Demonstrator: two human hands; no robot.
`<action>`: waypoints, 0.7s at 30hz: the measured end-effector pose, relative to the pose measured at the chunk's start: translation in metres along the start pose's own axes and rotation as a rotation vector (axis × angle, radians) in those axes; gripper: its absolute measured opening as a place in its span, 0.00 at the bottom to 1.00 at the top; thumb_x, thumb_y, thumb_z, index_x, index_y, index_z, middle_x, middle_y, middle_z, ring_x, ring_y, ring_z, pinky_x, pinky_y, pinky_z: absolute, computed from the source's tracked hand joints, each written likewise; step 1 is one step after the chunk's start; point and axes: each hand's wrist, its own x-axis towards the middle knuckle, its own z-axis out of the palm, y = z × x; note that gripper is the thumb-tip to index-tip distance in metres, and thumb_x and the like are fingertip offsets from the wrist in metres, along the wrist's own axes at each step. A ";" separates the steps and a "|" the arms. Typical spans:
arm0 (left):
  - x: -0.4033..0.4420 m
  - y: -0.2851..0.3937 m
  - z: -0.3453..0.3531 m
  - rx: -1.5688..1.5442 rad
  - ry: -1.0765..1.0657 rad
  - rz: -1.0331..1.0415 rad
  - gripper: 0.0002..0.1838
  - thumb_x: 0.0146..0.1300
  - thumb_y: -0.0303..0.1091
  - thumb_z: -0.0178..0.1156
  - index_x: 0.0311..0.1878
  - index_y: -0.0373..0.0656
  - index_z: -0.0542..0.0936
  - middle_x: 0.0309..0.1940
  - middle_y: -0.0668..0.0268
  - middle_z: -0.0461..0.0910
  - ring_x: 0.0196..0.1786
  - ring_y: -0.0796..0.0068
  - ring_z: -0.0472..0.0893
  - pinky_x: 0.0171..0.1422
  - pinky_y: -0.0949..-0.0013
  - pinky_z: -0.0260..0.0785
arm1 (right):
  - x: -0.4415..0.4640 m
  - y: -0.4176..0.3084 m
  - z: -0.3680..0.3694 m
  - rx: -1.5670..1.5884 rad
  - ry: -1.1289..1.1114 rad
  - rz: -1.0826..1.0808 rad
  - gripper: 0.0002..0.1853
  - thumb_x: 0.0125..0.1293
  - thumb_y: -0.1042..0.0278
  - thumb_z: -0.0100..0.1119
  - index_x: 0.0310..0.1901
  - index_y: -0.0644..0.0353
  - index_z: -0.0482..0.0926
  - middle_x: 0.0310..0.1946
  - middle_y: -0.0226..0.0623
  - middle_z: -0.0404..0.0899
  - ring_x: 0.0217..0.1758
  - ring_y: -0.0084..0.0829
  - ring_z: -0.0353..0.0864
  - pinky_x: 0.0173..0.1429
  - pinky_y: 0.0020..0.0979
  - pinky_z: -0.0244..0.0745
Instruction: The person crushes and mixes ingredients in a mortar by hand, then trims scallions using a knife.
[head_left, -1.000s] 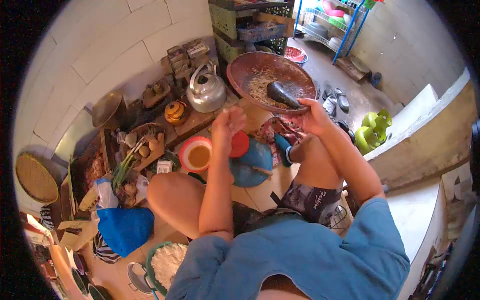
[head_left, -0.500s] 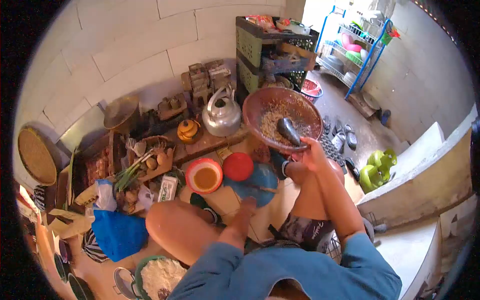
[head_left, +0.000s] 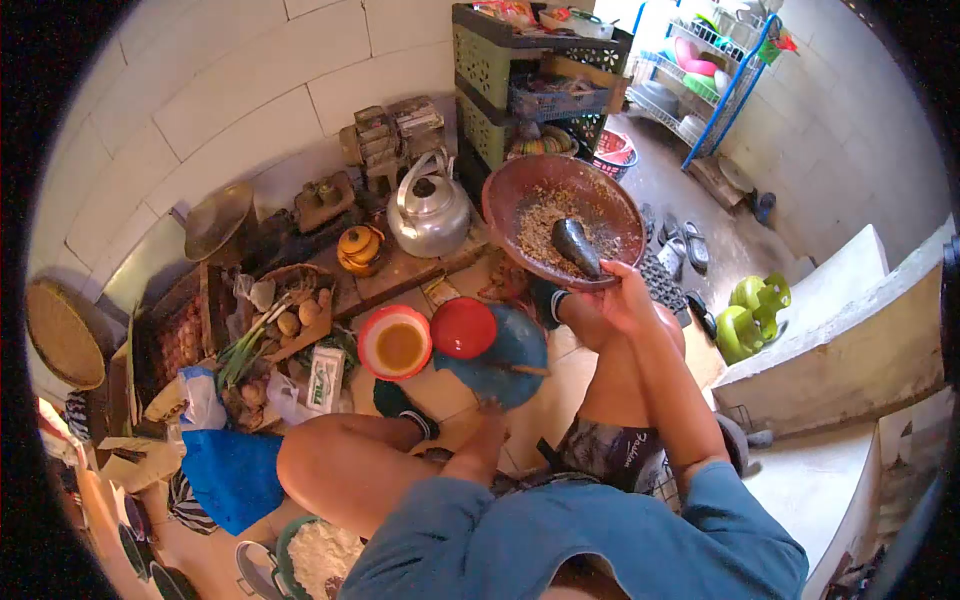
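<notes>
My right hand [head_left: 627,298] grips the near rim of a wide brown mortar bowl [head_left: 503,210], holding it tilted above the floor. Inside are a coarse brown ground paste [head_left: 541,226] and a dark stone pestle [head_left: 574,246]. My left hand [head_left: 488,416] is low, at the near edge of a round blue plastic tray [head_left: 520,345]; its fingers are too unclear to read. A stick-like utensil [head_left: 520,369] lies across that tray. Beside it are a red plastic bowl [head_left: 463,327] and a red-rimmed bowl with brown liquid [head_left: 397,343].
A metal kettle [head_left: 428,215] and an orange lidded pot [head_left: 360,248] stand along the wall. Vegetables [head_left: 286,323] and a blue bag [head_left: 232,478] lie left. A basin of white shreds [head_left: 322,555] sits near my left leg. Green gas cylinders [head_left: 741,333] stand right.
The view has shifted a little. My left hand has drawn back slightly from over the blue tray to its near edge. My right hand still holds the mortar bowl, with the pestle inside.
</notes>
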 end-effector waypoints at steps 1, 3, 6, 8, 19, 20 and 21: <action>0.000 -0.004 0.006 -0.058 -0.013 -0.040 0.39 0.46 0.47 0.64 0.63 0.47 0.62 0.56 0.55 0.69 0.56 0.61 0.72 0.54 0.56 0.67 | 0.002 0.000 -0.002 -0.017 -0.008 -0.015 0.20 0.62 0.62 0.45 0.49 0.70 0.67 0.40 0.49 0.77 0.35 0.39 0.80 0.38 0.34 0.78; -0.002 -0.009 0.022 -0.169 -0.041 -0.116 0.39 0.47 0.48 0.64 0.63 0.47 0.62 0.56 0.55 0.69 0.56 0.61 0.72 0.53 0.56 0.68 | 0.008 0.002 -0.008 0.030 -0.087 -0.009 0.21 0.62 0.62 0.45 0.50 0.72 0.66 0.41 0.51 0.76 0.35 0.40 0.80 0.37 0.33 0.78; 0.000 -0.022 0.041 -0.312 -0.072 -0.224 0.39 0.48 0.49 0.64 0.63 0.48 0.62 0.55 0.55 0.69 0.55 0.60 0.73 0.52 0.55 0.68 | 0.014 0.006 -0.014 0.061 -0.100 -0.056 0.22 0.62 0.63 0.45 0.50 0.74 0.64 0.41 0.54 0.75 0.34 0.41 0.79 0.34 0.32 0.78; -0.003 -0.036 0.052 -0.329 -0.010 -0.192 0.38 0.48 0.50 0.64 0.63 0.50 0.63 0.53 0.55 0.71 0.54 0.60 0.74 0.51 0.54 0.69 | 0.013 0.011 -0.018 0.053 -0.060 -0.066 0.22 0.62 0.63 0.45 0.50 0.75 0.63 0.41 0.56 0.75 0.34 0.42 0.79 0.32 0.32 0.78; -0.040 -0.042 0.013 0.059 -0.084 0.058 0.28 0.45 0.44 0.65 0.51 0.47 0.72 0.51 0.55 0.74 0.52 0.59 0.75 0.52 0.56 0.70 | -0.043 -0.030 0.010 0.068 -0.049 0.063 0.22 0.61 0.63 0.46 0.52 0.71 0.62 0.44 0.59 0.73 0.41 0.51 0.79 0.34 0.34 0.80; -0.043 -0.042 0.012 0.083 -0.090 0.072 0.27 0.44 0.43 0.65 0.50 0.47 0.73 0.51 0.55 0.74 0.52 0.59 0.75 0.52 0.56 0.70 | -0.051 -0.034 0.017 0.062 -0.029 0.050 0.22 0.61 0.62 0.46 0.51 0.73 0.63 0.43 0.59 0.74 0.40 0.50 0.79 0.35 0.34 0.80; -0.047 -0.042 0.011 0.102 -0.093 0.083 0.26 0.44 0.42 0.65 0.49 0.46 0.74 0.51 0.55 0.74 0.52 0.59 0.76 0.52 0.57 0.70 | -0.055 -0.038 0.018 0.065 -0.069 0.054 0.22 0.61 0.62 0.47 0.51 0.73 0.63 0.43 0.59 0.74 0.40 0.49 0.80 0.35 0.34 0.80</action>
